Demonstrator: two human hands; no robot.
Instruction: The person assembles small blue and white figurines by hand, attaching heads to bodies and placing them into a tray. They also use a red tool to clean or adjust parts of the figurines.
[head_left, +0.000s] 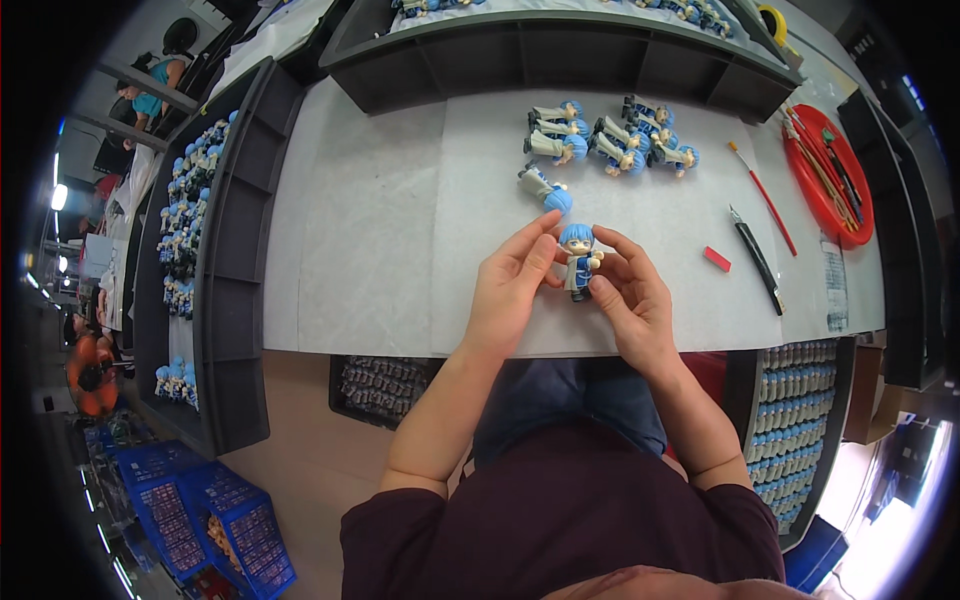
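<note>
Both hands held a small blue-haired figure (578,262) upright above the near edge of the worktop (380,230). The left hand (510,290) pinched its side, and the right hand (632,295) clasped it from the other side, fingers closed on it.

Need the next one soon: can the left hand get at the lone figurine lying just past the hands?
Probably yes: the lone figurine lies on bare table just beyond the left hand, nothing between, though both hands hold a figurine.
</note>
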